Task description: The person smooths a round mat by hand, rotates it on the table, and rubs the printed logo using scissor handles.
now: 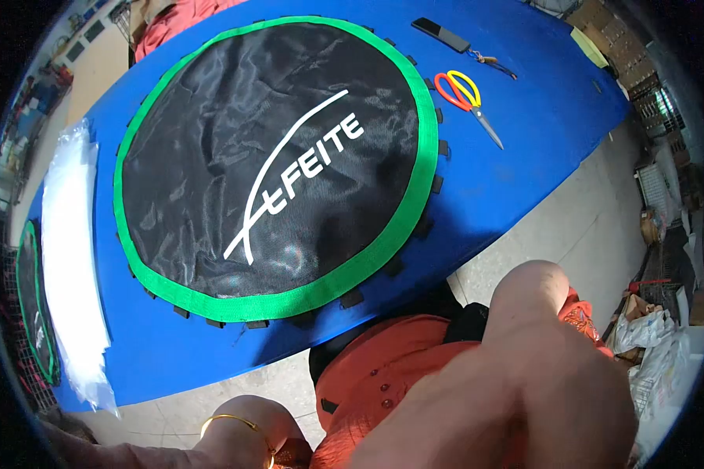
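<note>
Round mat [289, 156] is laid out face up on the blue tabletop [508, 184], black mesh center a bit rippled, lettering printed, green border joined all the way round. Dark tabs [352, 298] are seen sticking out past the border, so the mat itself is judged as made up, while no folding or bagging is shown as done on it. Whether any trimming or checking is left cannot be told. Scissors [475, 104] are laid beside the mat, unheld, blades pointed away from it, with a phone [440, 34] and a small corded item [489, 59] near them. On the other side, clear plastic sleeves [70, 258] are stacked flat, and past them a second mat [35, 297] is seen. Bare arms [524, 375] are blurred at the bottom; hands can't be made out, so apart, together or clamped on something can't be told.
</note>
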`<action>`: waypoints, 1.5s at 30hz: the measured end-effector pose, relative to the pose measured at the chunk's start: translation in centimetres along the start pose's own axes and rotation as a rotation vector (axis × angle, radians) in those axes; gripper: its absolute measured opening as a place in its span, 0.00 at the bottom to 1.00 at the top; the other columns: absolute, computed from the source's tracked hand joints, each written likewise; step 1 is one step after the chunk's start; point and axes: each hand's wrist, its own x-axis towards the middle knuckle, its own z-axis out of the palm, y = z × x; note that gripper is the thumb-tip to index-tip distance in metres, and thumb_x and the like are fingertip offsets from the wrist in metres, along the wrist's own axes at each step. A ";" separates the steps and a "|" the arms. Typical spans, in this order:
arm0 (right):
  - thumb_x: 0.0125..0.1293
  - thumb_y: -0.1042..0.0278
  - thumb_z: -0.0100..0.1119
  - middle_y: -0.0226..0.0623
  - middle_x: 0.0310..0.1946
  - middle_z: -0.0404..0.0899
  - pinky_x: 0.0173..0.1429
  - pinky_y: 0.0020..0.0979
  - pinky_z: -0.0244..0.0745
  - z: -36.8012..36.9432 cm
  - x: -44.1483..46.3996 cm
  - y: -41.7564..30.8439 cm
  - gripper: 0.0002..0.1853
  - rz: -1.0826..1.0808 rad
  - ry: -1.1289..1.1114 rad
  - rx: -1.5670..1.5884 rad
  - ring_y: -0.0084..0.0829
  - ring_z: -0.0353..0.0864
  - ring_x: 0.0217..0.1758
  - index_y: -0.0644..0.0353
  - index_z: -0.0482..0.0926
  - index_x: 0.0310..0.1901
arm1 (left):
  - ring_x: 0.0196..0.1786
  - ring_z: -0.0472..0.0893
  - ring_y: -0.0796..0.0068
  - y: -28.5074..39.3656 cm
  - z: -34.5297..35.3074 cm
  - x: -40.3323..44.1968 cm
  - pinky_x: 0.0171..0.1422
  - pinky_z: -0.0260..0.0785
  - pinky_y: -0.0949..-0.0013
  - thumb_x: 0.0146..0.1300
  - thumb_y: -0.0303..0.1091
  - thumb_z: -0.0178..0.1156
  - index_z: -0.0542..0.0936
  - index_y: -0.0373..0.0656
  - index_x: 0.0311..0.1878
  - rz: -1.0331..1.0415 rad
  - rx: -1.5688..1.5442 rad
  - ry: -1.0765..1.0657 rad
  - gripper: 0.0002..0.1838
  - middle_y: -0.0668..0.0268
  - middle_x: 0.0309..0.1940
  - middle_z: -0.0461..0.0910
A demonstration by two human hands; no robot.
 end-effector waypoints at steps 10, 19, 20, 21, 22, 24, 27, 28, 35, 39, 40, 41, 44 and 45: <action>0.82 0.53 0.62 0.40 0.33 0.82 0.25 0.34 0.73 2.3 -1.5 0.4 0.21 -0.053 -0.016 0.067 0.32 0.77 0.23 0.59 0.80 0.32 | 0.34 0.74 0.76 -1.7 -2.0 1.9 0.84 0.67 0.36 0.84 0.28 0.42 0.75 0.40 0.55 -0.008 -0.353 -0.062 0.10 0.68 0.37 0.72; 0.82 0.55 0.61 0.41 0.34 0.83 0.27 0.34 0.74 0.3 -0.5 1.6 0.19 0.002 -0.115 0.007 0.32 0.78 0.25 0.60 0.81 0.34 | 0.35 0.76 0.72 1.3 1.2 0.1 0.83 0.68 0.35 0.86 0.33 0.42 0.77 0.44 0.51 -0.163 -0.220 0.173 0.12 0.66 0.37 0.76; 0.82 0.55 0.61 0.41 0.34 0.83 0.27 0.34 0.74 0.2 -0.5 1.8 0.19 0.014 -0.129 0.008 0.32 0.78 0.26 0.60 0.81 0.34 | 0.35 0.76 0.72 1.3 1.2 -0.2 0.83 0.68 0.35 0.86 0.33 0.42 0.77 0.44 0.51 -0.154 -0.213 0.172 0.12 0.66 0.37 0.76; 0.82 0.55 0.61 0.41 0.34 0.83 0.27 0.34 0.74 0.5 -0.8 2.4 0.19 0.026 -0.150 0.008 0.32 0.79 0.26 0.60 0.81 0.35 | 0.35 0.76 0.72 1.2 1.2 -0.2 0.83 0.68 0.35 0.86 0.33 0.42 0.77 0.43 0.51 -0.154 -0.212 0.173 0.12 0.66 0.37 0.76; 0.82 0.55 0.61 0.41 0.35 0.83 0.28 0.34 0.74 0.6 -0.9 2.6 0.19 0.031 -0.166 0.004 0.32 0.79 0.26 0.61 0.81 0.35 | 0.35 0.76 0.72 1.3 1.2 -0.3 0.83 0.68 0.36 0.86 0.33 0.43 0.77 0.43 0.51 -0.150 -0.211 0.172 0.12 0.66 0.37 0.76; 0.82 0.56 0.61 0.41 0.35 0.83 0.28 0.34 0.75 1.1 -1.4 3.6 0.18 0.052 -0.213 -0.001 0.33 0.79 0.27 0.61 0.81 0.35 | 0.35 0.76 0.72 1.2 1.4 -0.4 0.82 0.68 0.36 0.86 0.33 0.43 0.77 0.43 0.51 -0.148 -0.213 0.168 0.12 0.66 0.37 0.76; 0.83 0.56 0.61 0.41 0.35 0.83 0.29 0.34 0.75 1.2 -1.8 4.7 0.18 0.068 -0.258 -0.013 0.33 0.79 0.27 0.61 0.81 0.36 | 0.36 0.77 0.72 1.1 1.7 -0.7 0.82 0.69 0.36 0.86 0.32 0.43 0.77 0.43 0.51 -0.142 -0.214 0.169 0.12 0.66 0.37 0.76; 0.83 0.56 0.61 0.41 0.36 0.83 0.29 0.35 0.75 1.0 -1.6 4.6 0.18 0.070 -0.263 -0.013 0.33 0.79 0.28 0.61 0.81 0.37 | 0.36 0.77 0.72 1.1 1.8 -0.7 0.82 0.69 0.37 0.86 0.32 0.43 0.77 0.43 0.51 -0.139 -0.208 0.168 0.12 0.65 0.38 0.76; 0.83 0.57 0.60 0.42 0.37 0.84 0.31 0.35 0.76 -0.2 -1.0 2.8 0.17 0.021 -0.217 -0.022 0.33 0.80 0.29 0.62 0.81 0.38 | 0.37 0.77 0.71 1.1 1.8 -1.0 0.81 0.69 0.38 0.85 0.32 0.44 0.78 0.42 0.51 -0.135 -0.218 0.170 0.11 0.65 0.38 0.77; 0.83 0.58 0.60 0.42 0.37 0.84 0.32 0.35 0.76 0.7 -1.6 2.8 0.16 0.016 -0.215 -0.020 0.33 0.81 0.30 0.62 0.81 0.39 | 0.38 0.78 0.71 1.3 2.2 -0.9 0.81 0.70 0.38 0.85 0.31 0.45 0.78 0.42 0.51 -0.135 -0.227 0.174 0.11 0.64 0.38 0.77; 0.83 0.58 0.60 0.42 0.38 0.84 0.32 0.35 0.77 0.9 -1.7 2.9 0.16 0.023 -0.222 -0.029 0.34 0.81 0.31 0.62 0.81 0.40 | 0.38 0.78 0.71 1.4 2.3 -0.9 0.81 0.70 0.38 0.85 0.31 0.45 0.78 0.42 0.51 -0.135 -0.229 0.176 0.11 0.64 0.39 0.77; 0.83 0.58 0.59 0.42 0.38 0.84 0.32 0.35 0.77 1.1 -1.8 3.2 0.16 0.031 -0.225 -0.030 0.34 0.81 0.31 0.63 0.81 0.40 | 0.38 0.78 0.71 1.4 2.4 -0.9 0.80 0.70 0.39 0.85 0.31 0.45 0.78 0.42 0.51 -0.133 -0.229 0.177 0.11 0.64 0.39 0.78; 0.84 0.59 0.59 0.43 0.38 0.84 0.33 0.35 0.77 1.2 -1.9 3.7 0.16 0.062 -0.267 -0.029 0.34 0.81 0.32 0.63 0.81 0.41 | 0.38 0.78 0.70 1.4 2.1 -0.8 0.80 0.70 0.39 0.85 0.31 0.45 0.78 0.42 0.51 -0.124 -0.224 0.172 0.11 0.64 0.39 0.78; 0.84 0.59 0.59 0.43 0.38 0.84 0.33 0.35 0.77 1.1 -1.9 3.9 0.15 0.075 -0.278 -0.020 0.34 0.81 0.32 0.63 0.81 0.41 | 0.38 0.78 0.70 1.5 2.1 -1.0 0.80 0.70 0.39 0.85 0.31 0.45 0.78 0.42 0.51 -0.118 -0.219 0.165 0.11 0.64 0.39 0.78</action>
